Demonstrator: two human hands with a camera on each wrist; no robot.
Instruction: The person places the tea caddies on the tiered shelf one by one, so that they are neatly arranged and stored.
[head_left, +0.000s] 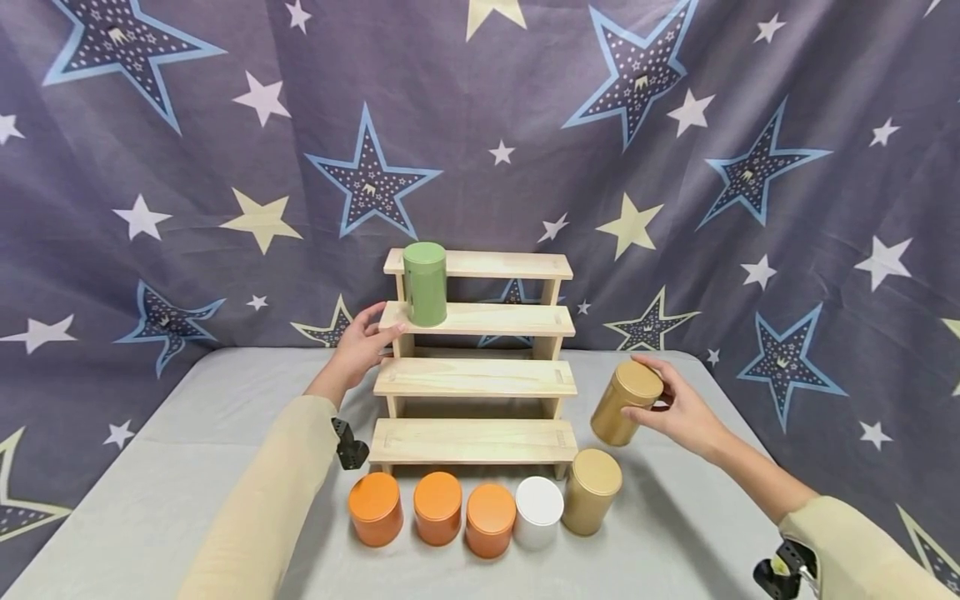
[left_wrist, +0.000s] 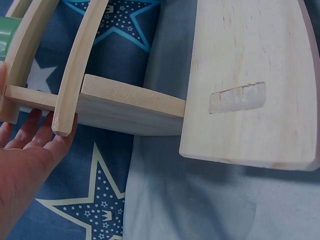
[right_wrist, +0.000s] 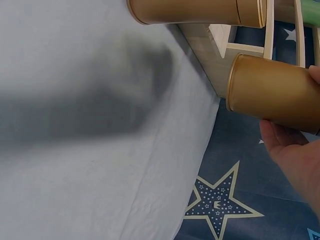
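Note:
A four-tier wooden step shelf [head_left: 476, 377] stands on the table against the curtain. On its second tier from the top, a green canister [head_left: 425, 285] is upright at the left end. My left hand [head_left: 362, 350] holds the left end of that same tier; in the left wrist view its fingers [left_wrist: 37, 135] reach the shelf's edge. To the right of the shelf, my right hand [head_left: 678, 412] grips a gold canister [head_left: 617, 417], slightly tilted and raised off the table. Thumb and fingers lie on opposite sides of it. Another gold canister [head_left: 592, 492] stands on the table below.
In front of the shelf, a row on the grey cloth holds three short orange tins [head_left: 376, 510] and a white tin [head_left: 538, 512] beside the standing gold canister. A star-patterned curtain [head_left: 480, 125] hangs behind the table.

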